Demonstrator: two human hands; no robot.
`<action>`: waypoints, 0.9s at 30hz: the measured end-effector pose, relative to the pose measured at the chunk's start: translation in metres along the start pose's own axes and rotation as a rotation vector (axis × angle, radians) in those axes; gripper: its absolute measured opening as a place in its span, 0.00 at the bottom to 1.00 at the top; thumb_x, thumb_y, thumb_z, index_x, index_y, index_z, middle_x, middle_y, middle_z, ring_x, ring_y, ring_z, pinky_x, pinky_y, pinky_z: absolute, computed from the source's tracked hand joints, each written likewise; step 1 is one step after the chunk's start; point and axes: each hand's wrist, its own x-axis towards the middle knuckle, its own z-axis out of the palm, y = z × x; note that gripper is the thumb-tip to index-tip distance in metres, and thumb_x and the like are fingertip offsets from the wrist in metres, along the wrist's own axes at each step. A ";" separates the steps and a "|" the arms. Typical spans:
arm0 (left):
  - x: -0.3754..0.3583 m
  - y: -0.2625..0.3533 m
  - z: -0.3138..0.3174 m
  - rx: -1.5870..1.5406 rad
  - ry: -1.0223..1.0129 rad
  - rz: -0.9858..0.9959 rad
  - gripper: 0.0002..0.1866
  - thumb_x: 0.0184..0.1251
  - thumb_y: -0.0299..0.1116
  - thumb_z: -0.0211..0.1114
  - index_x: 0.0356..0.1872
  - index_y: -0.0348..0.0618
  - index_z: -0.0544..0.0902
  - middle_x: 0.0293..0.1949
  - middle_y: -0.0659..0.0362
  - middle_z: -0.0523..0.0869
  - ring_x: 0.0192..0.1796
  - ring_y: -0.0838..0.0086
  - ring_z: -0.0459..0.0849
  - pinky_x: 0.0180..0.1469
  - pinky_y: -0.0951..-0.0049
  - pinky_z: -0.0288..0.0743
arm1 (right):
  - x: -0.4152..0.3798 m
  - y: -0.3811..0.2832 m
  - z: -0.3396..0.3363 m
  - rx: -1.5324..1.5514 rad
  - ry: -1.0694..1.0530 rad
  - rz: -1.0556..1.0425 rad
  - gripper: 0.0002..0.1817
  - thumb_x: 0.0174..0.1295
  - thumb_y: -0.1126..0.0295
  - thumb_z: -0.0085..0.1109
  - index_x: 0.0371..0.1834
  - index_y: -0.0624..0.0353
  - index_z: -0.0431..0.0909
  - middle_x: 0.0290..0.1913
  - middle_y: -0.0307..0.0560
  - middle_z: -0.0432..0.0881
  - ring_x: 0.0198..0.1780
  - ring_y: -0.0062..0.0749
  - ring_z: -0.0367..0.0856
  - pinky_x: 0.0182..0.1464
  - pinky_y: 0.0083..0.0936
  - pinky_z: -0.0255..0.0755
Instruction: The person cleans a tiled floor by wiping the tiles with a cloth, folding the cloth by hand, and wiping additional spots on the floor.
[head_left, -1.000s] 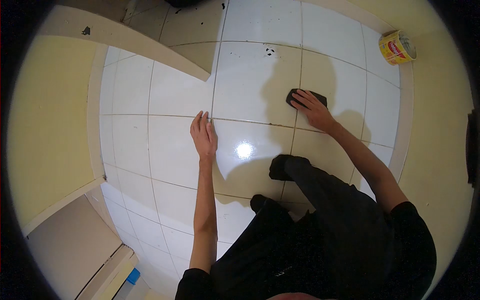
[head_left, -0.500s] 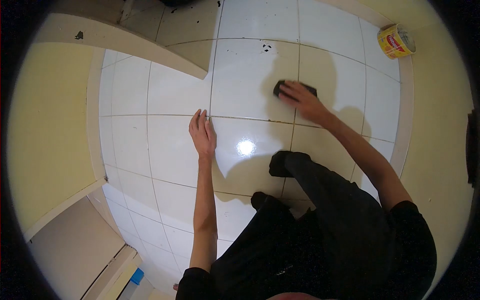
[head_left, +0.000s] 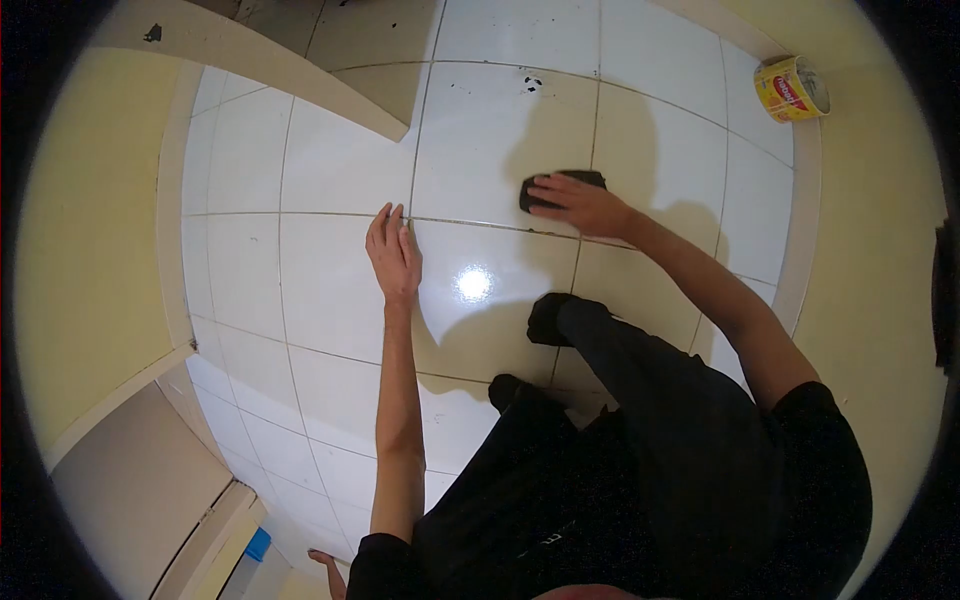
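My right hand (head_left: 580, 205) lies over a dark, folded piece that looks like a black cloth (head_left: 596, 180), its fingers draped across the top and holding it against the white floor tiles (head_left: 480, 140). The cloth sits just beyond a dirty grout line (head_left: 545, 233); its underside is hidden. To the left, my left hand (head_left: 393, 255) rests on the tiles near a grout crossing, fingers stretched out and nothing in them. Small dark specks (head_left: 531, 84) mark the floor beyond the cloth.
A yellow tub with a red label (head_left: 785, 92) stands by the right wall. A pale panel edge (head_left: 290, 65) juts in from the upper left. My dark-covered feet (head_left: 547, 318) are close below the right hand. A bare limb (head_left: 330, 570) and blue item (head_left: 258, 544) show at lower left.
My right hand has slid the black cloth left and a little nearer to me. The left hand stays at about the same floor spot. The view has shifted slightly; more of the bare limb shows.
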 end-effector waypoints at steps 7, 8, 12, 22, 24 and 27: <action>0.000 0.002 -0.002 -0.011 -0.011 -0.004 0.21 0.85 0.34 0.49 0.70 0.42 0.80 0.74 0.48 0.75 0.75 0.51 0.70 0.78 0.51 0.61 | 0.052 0.057 -0.021 -0.039 0.133 0.256 0.44 0.53 0.85 0.62 0.79 0.51 0.70 0.81 0.51 0.66 0.84 0.49 0.58 0.88 0.47 0.50; 0.000 -0.001 -0.002 -0.001 -0.015 0.006 0.21 0.85 0.34 0.49 0.70 0.42 0.80 0.74 0.48 0.75 0.75 0.50 0.69 0.78 0.51 0.60 | 0.054 0.060 -0.024 -0.014 0.166 0.283 0.44 0.53 0.85 0.61 0.79 0.51 0.70 0.81 0.51 0.66 0.84 0.49 0.58 0.88 0.47 0.49; -0.001 0.003 -0.002 -0.023 -0.018 -0.004 0.23 0.86 0.39 0.47 0.71 0.40 0.79 0.75 0.47 0.74 0.76 0.51 0.68 0.79 0.51 0.59 | 0.032 0.053 -0.033 0.083 0.456 0.415 0.41 0.56 0.89 0.55 0.78 0.55 0.70 0.80 0.54 0.67 0.84 0.52 0.59 0.87 0.48 0.50; -0.003 0.004 -0.001 0.005 -0.022 0.003 0.22 0.87 0.36 0.48 0.71 0.39 0.78 0.75 0.49 0.74 0.76 0.52 0.68 0.78 0.52 0.60 | -0.253 -0.031 -0.056 -0.067 0.789 1.173 0.33 0.67 0.88 0.44 0.76 0.58 0.74 0.76 0.60 0.73 0.80 0.53 0.67 0.83 0.41 0.58; -0.001 -0.002 0.002 0.019 -0.023 0.019 0.22 0.87 0.36 0.48 0.71 0.40 0.78 0.76 0.49 0.73 0.75 0.52 0.68 0.78 0.52 0.60 | -0.305 -0.069 -0.056 -0.152 0.778 1.273 0.34 0.66 0.88 0.44 0.76 0.60 0.73 0.76 0.60 0.73 0.80 0.55 0.68 0.83 0.42 0.59; -0.001 0.002 0.000 0.009 -0.037 0.003 0.23 0.88 0.39 0.45 0.73 0.41 0.78 0.76 0.48 0.73 0.78 0.53 0.66 0.80 0.52 0.58 | -0.371 -0.125 -0.035 -0.210 0.801 1.440 0.33 0.66 0.88 0.44 0.77 0.64 0.72 0.74 0.63 0.75 0.77 0.55 0.72 0.80 0.41 0.62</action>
